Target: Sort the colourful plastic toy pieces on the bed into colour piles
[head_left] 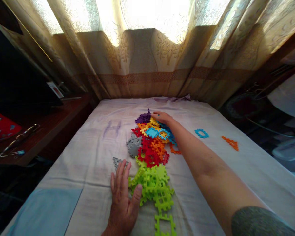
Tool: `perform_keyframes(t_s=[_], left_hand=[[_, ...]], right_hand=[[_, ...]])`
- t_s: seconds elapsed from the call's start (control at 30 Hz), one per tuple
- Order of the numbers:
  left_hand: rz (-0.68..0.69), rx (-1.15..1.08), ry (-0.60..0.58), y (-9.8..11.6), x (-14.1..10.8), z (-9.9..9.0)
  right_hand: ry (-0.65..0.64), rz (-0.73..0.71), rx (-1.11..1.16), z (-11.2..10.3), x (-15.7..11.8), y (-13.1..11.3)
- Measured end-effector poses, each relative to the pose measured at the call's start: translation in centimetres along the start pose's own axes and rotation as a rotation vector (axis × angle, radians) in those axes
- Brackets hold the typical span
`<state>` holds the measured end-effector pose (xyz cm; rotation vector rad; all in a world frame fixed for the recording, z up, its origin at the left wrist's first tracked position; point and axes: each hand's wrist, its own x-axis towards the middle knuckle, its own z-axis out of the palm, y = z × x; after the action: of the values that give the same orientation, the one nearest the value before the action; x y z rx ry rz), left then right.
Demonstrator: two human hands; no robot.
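Observation:
A heap of flat plastic interlocking building pieces lies on the bed sheet, sorted roughly by colour. My left hand [124,200] is flat beside the lime-green pieces [153,183], fingers stretched and thumb apart. Its fingertips touch or partly cover a grey triangular piece [116,161]. My right hand [161,117] reaches across to the far end of the heap. Its fingers stretch toward the purple pieces [143,118], and its fingertips are partly hidden. Between the hands lie red pieces [149,155], orange pieces [158,147], yellow pieces [152,124], light-blue pieces [152,132] and grey pieces [134,145].
A blue frame piece [201,133] and an orange triangular piece [231,143] lie apart at right. A lime-green square frame [165,224] lies near the front. A light-blue cloth or sheet [46,209] is at front left. Curtains [142,65] hang behind the bed; a dark wooden stand [73,108] is at left.

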<state>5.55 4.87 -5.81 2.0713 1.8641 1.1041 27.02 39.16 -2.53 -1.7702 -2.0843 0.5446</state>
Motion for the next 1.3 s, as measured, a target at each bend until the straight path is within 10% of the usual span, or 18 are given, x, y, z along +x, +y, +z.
perform_keyframes(t_s=[0.27, 0.47, 0.67, 0.8, 1.07, 1.3], left_hand=[[-0.007, 0.009, 0.027, -0.1, 0.1, 0.4], [0.01, 0.02, 0.05, 0.2, 0.4, 0.2], [0.032, 0.016, 0.051, 0.3, 0.6, 0.3], [0.059, 0.015, 0.047, 0.4, 0.8, 0.3], [0.073, 0.012, 0.054, 0.0, 1.0, 0.7], [0.015, -0.053, 0.054, -0.3, 1.6, 1.1]], right_hand=[[-0.358, -0.32, -0.009, 1.3, -4.6, -9.0], [-0.024, -0.525, 0.134, -0.8, -11.4, -7.7], [0.514, 0.504, -0.218, -8.0, -15.8, 8.2], [0.313, 0.798, -0.225, -8.0, -16.9, 13.3], [0.073, 0.184, -0.181, -1.5, -12.1, 2.1], [-0.015, -0.164, 0.108, 0.8, -15.6, -4.4]])
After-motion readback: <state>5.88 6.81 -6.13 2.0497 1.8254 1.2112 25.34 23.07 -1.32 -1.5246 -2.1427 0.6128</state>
